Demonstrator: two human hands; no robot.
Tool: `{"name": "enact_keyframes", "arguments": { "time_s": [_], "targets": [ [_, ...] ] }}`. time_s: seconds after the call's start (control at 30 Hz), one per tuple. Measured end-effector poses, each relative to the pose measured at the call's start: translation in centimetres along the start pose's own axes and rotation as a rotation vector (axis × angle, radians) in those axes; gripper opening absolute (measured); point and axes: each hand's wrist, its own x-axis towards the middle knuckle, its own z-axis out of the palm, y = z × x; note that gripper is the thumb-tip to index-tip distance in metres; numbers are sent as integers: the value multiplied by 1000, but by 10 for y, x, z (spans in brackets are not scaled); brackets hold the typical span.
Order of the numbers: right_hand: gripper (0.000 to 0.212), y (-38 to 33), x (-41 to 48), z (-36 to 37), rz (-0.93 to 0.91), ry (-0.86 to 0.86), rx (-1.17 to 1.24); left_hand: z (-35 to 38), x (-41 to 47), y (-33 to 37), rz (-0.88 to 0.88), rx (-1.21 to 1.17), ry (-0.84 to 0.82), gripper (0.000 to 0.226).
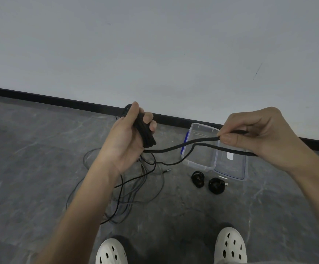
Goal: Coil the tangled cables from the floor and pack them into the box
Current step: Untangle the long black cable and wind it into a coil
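Note:
My left hand [125,138] grips a bundle of coiled black cable [145,130], held upright above the floor. A free length of the same black cable [183,146] runs to the right, where my right hand [257,134] pinches it between thumb and fingertips. That length loops back under my right hand and drops to the floor. Below my left hand lies a tangle of grey and black cables [132,189]. A clear plastic box [200,147] with blue clips stands open by the wall, its lid [231,164] lying beside it.
Two small coiled black cables [198,179] [216,185] lie on the floor in front of the box. The grey stone floor meets a white wall at a black skirting board [59,101]. My white perforated shoes [230,246] show at the bottom.

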Motion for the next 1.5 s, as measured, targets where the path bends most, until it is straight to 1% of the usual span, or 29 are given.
{"name": "enact_keyframes", "arguments": {
  "time_s": [0.13, 0.33, 0.37, 0.4, 0.47, 0.5, 0.53, 0.63, 0.7, 0.73, 0.77, 0.8, 0.83, 0.87, 0.97, 1.03, 1.1, 1.17, 1.2, 1.3, 1.33, 1.4, 1.43, 1.5],
  "targets": [
    [11, 5, -1, -4, 43, -4, -44, 1, 0, -1, 4, 36, -21, 26],
    [11, 8, -1, -7, 84, 11, -59, -2, 1, -1, 119, 117, -18, 24],
    [11, 7, -1, -5, 78, -3, -54, -2, 2, -4, 148, 177, -5, 27],
    [10, 5, -1, -3, 67, -27, -48, -1, 2, -8, 185, 294, 20, 34],
    [9, 2, -1, 5, 34, -79, -50, 1, 2, -17, 249, 660, 65, 48],
    [8, 1, 0, 9, 16, -84, -58, 2, 0, -21, 242, 809, 51, 49],
    [7, 0, 0, 11, -1, -67, -65, 4, -1, -24, 205, 900, 16, 48],
    [7, 1, 3, 11, -26, 43, -65, 9, -10, -34, 78, 979, -143, 57],
    [7, 4, 4, 12, -24, 91, -74, 13, -12, -39, 20, 1014, -185, 71],
    [5, 5, 4, 13, -21, 105, -83, 15, -13, -41, 3, 1045, -229, 73],
    [5, 6, 4, 14, -20, 114, -94, 16, -12, -42, -8, 1076, -303, 66],
    [6, 7, 5, 16, -22, 119, -110, 18, -11, -43, -15, 1108, -368, 55],
    [8, 8, 5, 17, -25, 119, -121, 18, -10, -45, -26, 1136, -390, 46],
    [8, 9, 6, 18, -29, 119, -126, 18, -9, -46, -37, 1157, -373, 42],
    [6, 10, 7, 20, -16, 125, -109, 14, -6, -52, -41, 1204, -309, 43],
    [8, 10, 8, 23, 7, 133, -105, 12, -6, -54, -62, 1254, -307, 31],
    [10, 10, 10, 26, 35, 141, -102, 13, -6, -56, -71, 1283, -307, 25],
    [10, 11, 12, 26, 115, 123, -38, 15, -8, -57, -40, 1243, -303, 22],
    [14, 12, 13, 24, 186, 102, 43, 16, -9, -58, -23, 1211, -294, 24],
    [37, 17, 12, 20, 404, 26, 420, 14, -7, -56, 34, 1150, -221, 40],
    [43, 19, 11, 20, 438, 10, 521, 13, -6, -56, 57, 1147, -182, 44],
    [49, 19, 12, 24, 469, -22, 665, 11, -3, -55, 84, 1154, -101, 47],
    [52, 19, 12, 26, 475, -42, 714, 10, -3, -55, 86, 1156, -77, 46],
    [66, 17, 13, 30, 467, -81, 757, 7, -2, -54, 83, 1154, -52, 44]
  ]
}}
